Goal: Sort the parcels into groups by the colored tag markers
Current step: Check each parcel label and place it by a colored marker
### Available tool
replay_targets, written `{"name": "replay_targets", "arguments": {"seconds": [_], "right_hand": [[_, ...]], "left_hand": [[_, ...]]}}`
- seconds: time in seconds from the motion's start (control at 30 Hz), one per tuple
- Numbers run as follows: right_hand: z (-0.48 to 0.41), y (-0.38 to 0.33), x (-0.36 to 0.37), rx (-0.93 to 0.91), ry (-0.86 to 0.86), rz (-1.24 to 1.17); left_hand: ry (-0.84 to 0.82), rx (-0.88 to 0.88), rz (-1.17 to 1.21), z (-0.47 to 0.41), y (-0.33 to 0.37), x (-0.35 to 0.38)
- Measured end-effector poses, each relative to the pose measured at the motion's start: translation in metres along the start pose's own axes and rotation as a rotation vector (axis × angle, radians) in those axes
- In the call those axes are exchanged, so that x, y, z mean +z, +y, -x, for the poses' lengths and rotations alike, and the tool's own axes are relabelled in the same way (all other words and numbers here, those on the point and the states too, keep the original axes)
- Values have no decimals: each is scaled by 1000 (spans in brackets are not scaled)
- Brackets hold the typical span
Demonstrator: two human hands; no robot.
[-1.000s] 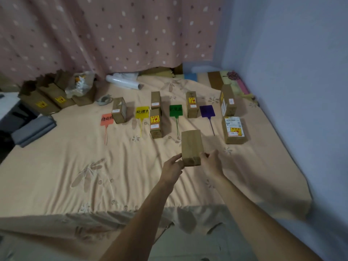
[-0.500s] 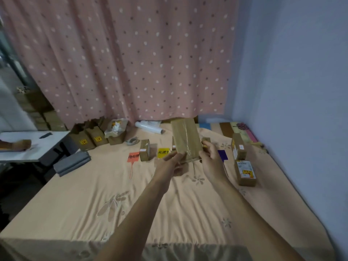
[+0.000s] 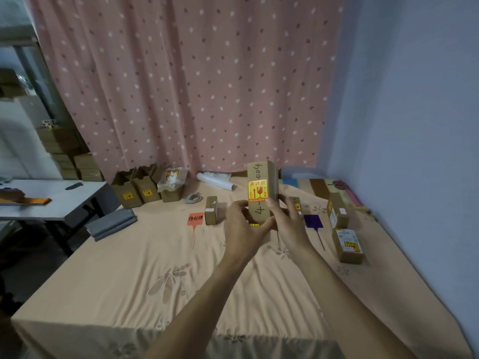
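Both hands hold a tall brown parcel (image 3: 261, 187) upright in the air above the bed; a yellow fragile sticker and handwritten numbers face me. My left hand (image 3: 242, 229) grips its lower left side, and my right hand (image 3: 290, 221) grips its lower right. On the bed behind lie an orange tag (image 3: 195, 219) with a small parcel (image 3: 211, 210) beside it, and a purple tag (image 3: 312, 221). Two parcels (image 3: 338, 213) (image 3: 348, 244) stand right of the purple tag. The held parcel and my hands hide the yellow and green tags.
Open cartons (image 3: 137, 189) and a bagged box (image 3: 171, 186) line the bed's far left edge near a white roll (image 3: 215, 181). A grey folded cloth (image 3: 112, 226) lies at the left edge. A white table (image 3: 51, 198) stands left; the wall is right.
The parcel was lifted off the bed and turned so its stickered face points at me. The view tilted up from the bed toward the curtain.
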State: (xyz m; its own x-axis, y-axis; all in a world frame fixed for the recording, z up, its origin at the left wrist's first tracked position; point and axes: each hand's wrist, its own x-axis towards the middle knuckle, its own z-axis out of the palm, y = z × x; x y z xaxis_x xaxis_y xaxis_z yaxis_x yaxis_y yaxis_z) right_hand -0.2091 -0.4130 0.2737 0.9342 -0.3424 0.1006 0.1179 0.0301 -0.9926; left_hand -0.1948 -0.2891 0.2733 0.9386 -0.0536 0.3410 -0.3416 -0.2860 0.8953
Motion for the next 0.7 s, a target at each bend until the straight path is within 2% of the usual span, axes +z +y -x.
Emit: {"name": "replay_targets", "arguments": {"seconds": [0.07,0.13,0.2,0.27,0.37,0.43,0.5,0.57,0.63,0.7], "right_hand": [[2,1,-2,59,40,-111],[4,4,-4,135,79,-192],[5,12,-4,188,28,-275],[10,17,-1,214,-43,-240],[17,16,3,150,-42,-4],[17,17,5,40,-23,97],[17,17,9,-22,-75,118],[15,17,11,-10,-73,60],[11,14,5,53,-29,-74],[7,13,-5,176,-28,-257]], "left_hand": [[-79,-2,94,1,-7,-5],[-145,-76,218,4,-12,-9],[-225,-191,365,7,-13,-12],[-290,-250,417,9,-17,-11],[-195,-266,382,12,-22,-11],[-58,-244,191,15,-22,-11],[15,-156,18,20,-22,-10],[7,-62,-24,21,-22,-8],[-71,-2,-12,20,-24,-11],[-189,-38,118,19,-23,-18]]}}
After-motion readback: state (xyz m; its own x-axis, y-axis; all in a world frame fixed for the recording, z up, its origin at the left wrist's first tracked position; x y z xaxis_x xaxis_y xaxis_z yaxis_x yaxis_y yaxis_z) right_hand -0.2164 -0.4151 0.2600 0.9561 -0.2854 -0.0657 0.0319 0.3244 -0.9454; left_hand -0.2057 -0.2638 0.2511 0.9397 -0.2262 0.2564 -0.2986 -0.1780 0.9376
